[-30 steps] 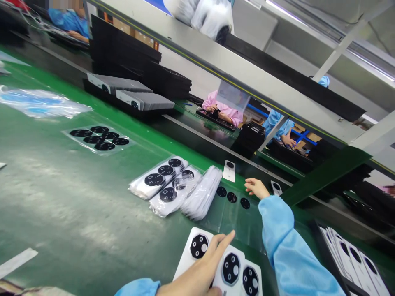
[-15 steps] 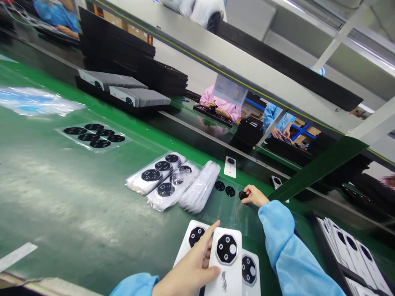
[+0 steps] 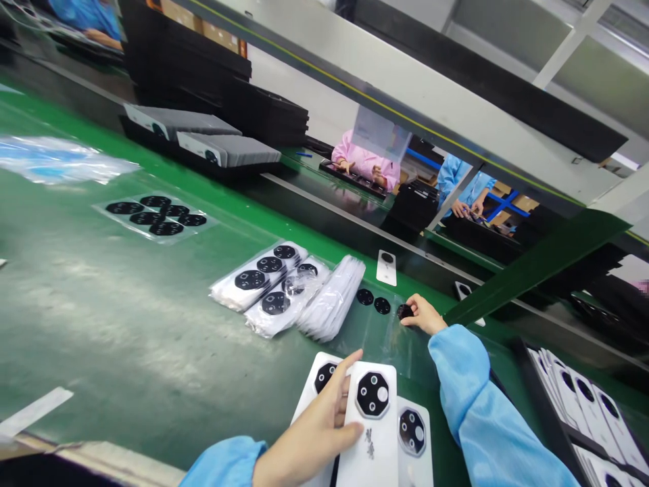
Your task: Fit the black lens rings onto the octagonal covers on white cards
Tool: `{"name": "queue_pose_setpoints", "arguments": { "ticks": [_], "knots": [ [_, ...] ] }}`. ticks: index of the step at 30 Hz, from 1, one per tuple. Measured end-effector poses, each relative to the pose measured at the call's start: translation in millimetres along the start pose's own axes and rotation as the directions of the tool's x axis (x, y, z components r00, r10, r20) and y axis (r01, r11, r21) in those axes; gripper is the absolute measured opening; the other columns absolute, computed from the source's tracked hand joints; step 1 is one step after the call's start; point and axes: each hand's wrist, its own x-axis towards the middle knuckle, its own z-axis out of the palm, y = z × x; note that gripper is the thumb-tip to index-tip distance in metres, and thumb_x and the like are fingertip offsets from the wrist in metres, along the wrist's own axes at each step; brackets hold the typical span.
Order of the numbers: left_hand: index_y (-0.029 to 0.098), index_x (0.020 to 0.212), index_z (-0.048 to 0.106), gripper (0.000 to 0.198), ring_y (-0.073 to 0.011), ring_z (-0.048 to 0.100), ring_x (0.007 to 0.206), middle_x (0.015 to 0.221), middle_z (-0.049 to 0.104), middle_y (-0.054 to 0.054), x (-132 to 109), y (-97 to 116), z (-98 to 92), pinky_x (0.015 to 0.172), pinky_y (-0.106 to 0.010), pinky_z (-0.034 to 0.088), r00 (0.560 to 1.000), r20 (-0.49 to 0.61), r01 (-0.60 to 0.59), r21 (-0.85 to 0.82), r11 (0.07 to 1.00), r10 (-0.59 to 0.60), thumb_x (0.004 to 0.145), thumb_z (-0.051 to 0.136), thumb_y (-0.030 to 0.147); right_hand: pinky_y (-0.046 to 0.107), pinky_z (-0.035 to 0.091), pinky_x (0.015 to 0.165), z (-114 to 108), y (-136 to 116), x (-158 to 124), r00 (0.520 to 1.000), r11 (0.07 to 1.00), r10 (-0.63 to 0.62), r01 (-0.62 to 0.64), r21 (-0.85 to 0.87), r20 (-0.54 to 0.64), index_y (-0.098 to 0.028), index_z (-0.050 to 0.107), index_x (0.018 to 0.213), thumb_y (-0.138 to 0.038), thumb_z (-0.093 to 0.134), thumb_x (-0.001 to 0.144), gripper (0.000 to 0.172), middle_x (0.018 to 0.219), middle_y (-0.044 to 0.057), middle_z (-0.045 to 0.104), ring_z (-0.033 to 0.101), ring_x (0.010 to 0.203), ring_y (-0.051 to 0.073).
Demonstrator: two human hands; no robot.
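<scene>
My left hand [image 3: 317, 426] grips a white phone back cover [image 3: 378, 429] by its side, thumb on its face. An octagonal black camera plate with lens rings shows near the cover's top. Under and beside it lie a second white cover [image 3: 324, 370] and a third cover [image 3: 416, 433] with similar plates. Farther off, my right hand [image 3: 424, 315] pinches a round black camera piece [image 3: 404, 312] at the edge of a clear plastic sheet [image 3: 375, 335]. Two more black discs [image 3: 374, 302] lie on that sheet, left of my fingers.
Bagged stacks of white sheets with black discs [image 3: 268, 281] lie left of centre. Behind them is another disc sheet [image 3: 157, 216]. A black tray of white covers [image 3: 578, 399] stands at right. A green post [image 3: 537, 270] rises beside my right arm. Co-workers sit across the line.
The view has shifted slightly. My right hand stays at the same black piece, its fingers still pinched there. My left hand keeps hold of the white cover.
</scene>
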Motion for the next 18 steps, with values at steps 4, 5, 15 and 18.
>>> {"name": "queue_pose_setpoints", "arguments": {
  "ticks": [4,5,15,18],
  "knots": [
    [0.026,0.141,0.012,0.093,-0.0252,0.057,0.103,0.128,0.047,-0.011,1.9,-5.2,-2.4,0.089,-0.04,0.041,1.0,0.0,-0.005,-0.04,0.999,0.005,0.063,0.062,0.013,0.039,0.052,0.078,1.1,-1.8,-6.6,0.999,1.0,-0.022,0.022,-0.009,-0.025,-0.015,0.057,0.109,-0.028,0.057,0.088,0.024,0.11,0.006,0.06,0.061,0.092,0.019],
    [0.027,0.14,0.012,0.093,-0.0247,0.057,0.102,0.127,0.048,-0.01,2.2,-6.2,-2.9,0.089,-0.039,0.041,1.0,-0.001,-0.012,-0.045,0.999,0.012,0.063,0.061,0.013,0.039,0.052,0.078,1.1,-2.0,-7.7,0.999,1.0,-0.027,0.027,-0.009,-0.028,-0.015,0.057,0.109,-0.028,0.057,0.088,0.024,0.11,0.006,0.06,0.061,0.092,0.019],
    [0.029,0.138,0.016,0.088,-0.0243,0.058,0.103,0.124,0.051,-0.008,2.0,-5.8,-4.2,0.087,-0.037,0.043,0.999,0.022,-0.028,-0.039,0.999,0.029,0.063,0.057,0.007,0.037,0.052,0.076,3.6,4.9,-9.4,0.998,0.998,-0.035,0.037,0.049,-0.044,-0.015,0.057,0.109,-0.028,0.057,0.089,0.024,0.109,0.006,0.06,0.061,0.089,0.018],
    [0.029,0.138,0.017,0.088,-0.0246,0.058,0.102,0.123,0.052,-0.008,1.9,-2.8,-3.0,0.087,-0.038,0.043,1.0,0.016,-0.013,-0.037,0.999,0.014,0.063,0.058,0.009,0.038,0.052,0.077,4.7,5.5,-11.1,0.997,0.997,-0.036,0.04,0.059,-0.065,-0.015,0.057,0.108,-0.028,0.057,0.088,0.023,0.109,0.006,0.06,0.061,0.09,0.018]
  ]
}}
